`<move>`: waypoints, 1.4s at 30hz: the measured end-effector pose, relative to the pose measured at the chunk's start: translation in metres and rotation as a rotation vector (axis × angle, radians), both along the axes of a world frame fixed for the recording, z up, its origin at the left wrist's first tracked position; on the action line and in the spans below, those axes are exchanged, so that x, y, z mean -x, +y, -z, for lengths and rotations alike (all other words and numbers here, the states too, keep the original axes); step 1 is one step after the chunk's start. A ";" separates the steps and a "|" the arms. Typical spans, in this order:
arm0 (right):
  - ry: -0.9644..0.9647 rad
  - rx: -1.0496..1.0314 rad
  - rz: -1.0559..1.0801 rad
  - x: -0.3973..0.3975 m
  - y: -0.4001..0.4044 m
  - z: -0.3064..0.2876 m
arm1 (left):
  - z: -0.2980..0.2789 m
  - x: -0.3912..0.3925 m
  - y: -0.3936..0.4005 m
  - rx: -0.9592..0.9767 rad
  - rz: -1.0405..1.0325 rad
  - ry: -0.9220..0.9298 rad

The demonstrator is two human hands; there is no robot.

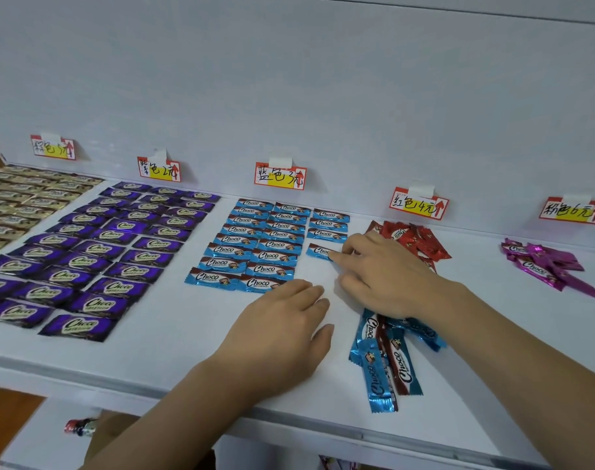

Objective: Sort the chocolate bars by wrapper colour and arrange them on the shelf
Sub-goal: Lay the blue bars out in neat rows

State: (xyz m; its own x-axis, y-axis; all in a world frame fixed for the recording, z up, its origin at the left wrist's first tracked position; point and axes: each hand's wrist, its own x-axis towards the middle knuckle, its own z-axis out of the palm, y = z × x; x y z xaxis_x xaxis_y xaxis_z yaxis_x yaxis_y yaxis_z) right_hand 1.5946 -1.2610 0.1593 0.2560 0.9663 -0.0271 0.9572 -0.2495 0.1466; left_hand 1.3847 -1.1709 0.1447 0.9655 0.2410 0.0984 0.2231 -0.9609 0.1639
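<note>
On the white shelf (174,340), blue-wrapped bars (252,245) lie in neat columns under the blue label (280,176). My right hand (387,273) pinches the right end of one blue bar (318,251) lying at the foot of the third column. My left hand (285,330) rests flat on the shelf in front of the rows, fingers straight, holding nothing. A loose heap of blue bars (384,361) lies under my right wrist. Purple bars (99,252) and gold bars (24,195) are laid in rows to the left. Red bars (414,240) and pink bars (543,266) lie in untidy heaps to the right.
Handwritten price labels are taped to the back wall: the gold label (53,147), the purple label (158,169), the red label (418,203), the pink label (574,210). The shelf's front edge (323,432) runs below my forearms. A lower shelf holds a wrapped item (80,426).
</note>
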 end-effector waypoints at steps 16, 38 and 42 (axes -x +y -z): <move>-0.057 0.098 0.013 -0.006 0.020 -0.011 | -0.002 -0.001 -0.002 -0.008 -0.003 -0.002; 0.413 -0.076 0.257 0.014 -0.110 -0.023 | -0.013 -0.012 -0.050 0.189 -0.118 0.040; 0.438 -0.121 0.277 0.011 -0.112 -0.023 | -0.020 -0.006 -0.038 0.317 -0.130 0.037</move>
